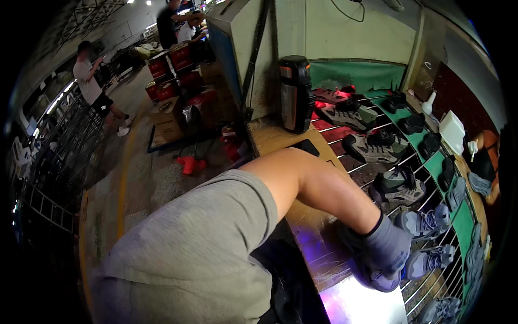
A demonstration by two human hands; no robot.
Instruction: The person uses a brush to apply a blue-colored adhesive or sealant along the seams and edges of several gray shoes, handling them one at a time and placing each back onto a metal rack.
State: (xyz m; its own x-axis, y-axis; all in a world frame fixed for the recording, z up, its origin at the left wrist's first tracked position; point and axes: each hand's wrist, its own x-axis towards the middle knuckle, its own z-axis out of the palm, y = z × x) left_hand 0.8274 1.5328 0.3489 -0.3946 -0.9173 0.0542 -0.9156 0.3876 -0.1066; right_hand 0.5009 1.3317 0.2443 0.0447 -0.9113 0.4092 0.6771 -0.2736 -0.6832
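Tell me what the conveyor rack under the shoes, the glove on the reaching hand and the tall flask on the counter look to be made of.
Conveyor rack: thin bare metal rods, pale and glinting. Glove on the left hand: grey-blue knit fabric, matte, creased at the wrist; it rests on a grey shoe. Flask: brushed steel body with black, probably plastic, cap and trim; the sheen suggests metal.
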